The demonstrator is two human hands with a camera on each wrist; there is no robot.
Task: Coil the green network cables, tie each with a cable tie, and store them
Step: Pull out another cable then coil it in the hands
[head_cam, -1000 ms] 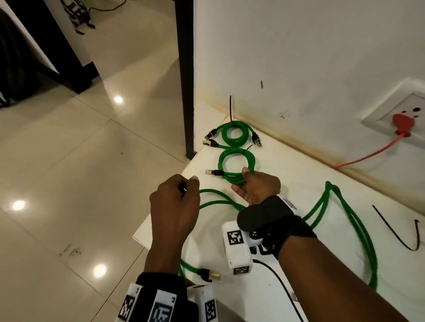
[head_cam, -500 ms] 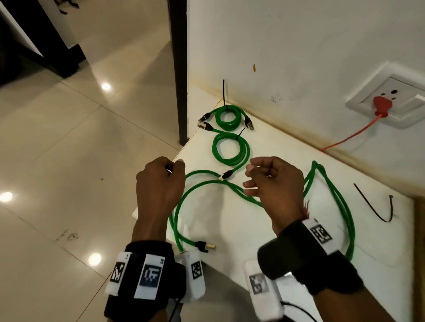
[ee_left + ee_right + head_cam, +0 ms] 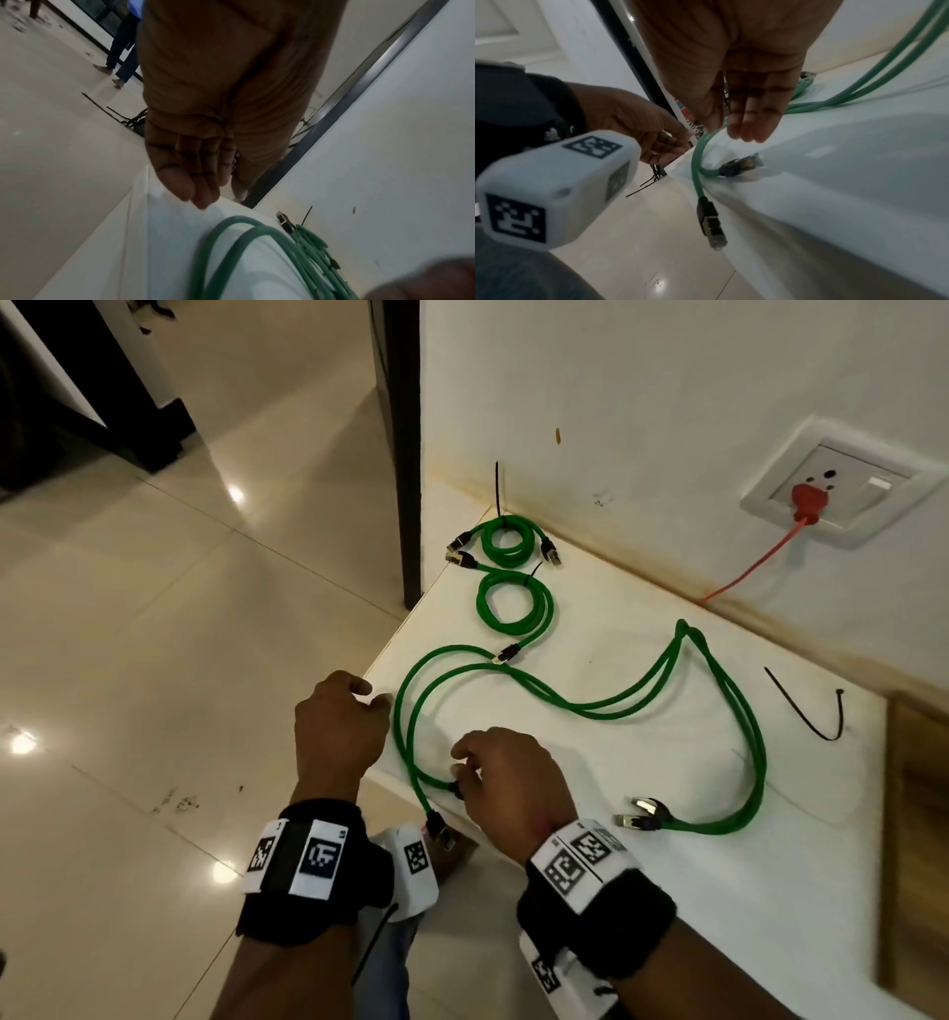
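Two coiled, tied green cables (image 3: 506,541) (image 3: 515,606) lie at the far end of the white table (image 3: 616,865). Two loose green cables (image 3: 590,706) sprawl across its middle. One black connector (image 3: 741,166) lies on the table, and another (image 3: 711,221) hangs over the near edge. My right hand (image 3: 462,770) (image 3: 731,130) reaches down over the loose cable beside these connectors, its fingers straight and gripping nothing. At the table's left edge my left hand (image 3: 369,698) (image 3: 200,194) is loosely curled and holds nothing. A loose black cable tie (image 3: 811,711) lies to the right.
A wall socket with a red plug (image 3: 806,498) and an orange cord is on the wall behind. A black door frame (image 3: 405,454) stands at the table's far left corner. A wooden panel (image 3: 919,814) borders the right side. Another person's legs (image 3: 120,50) stand on the tiled floor.
My right hand left the second coil and came back down to the loose cable's end at the near edge. My left hand stayed by the left edge.
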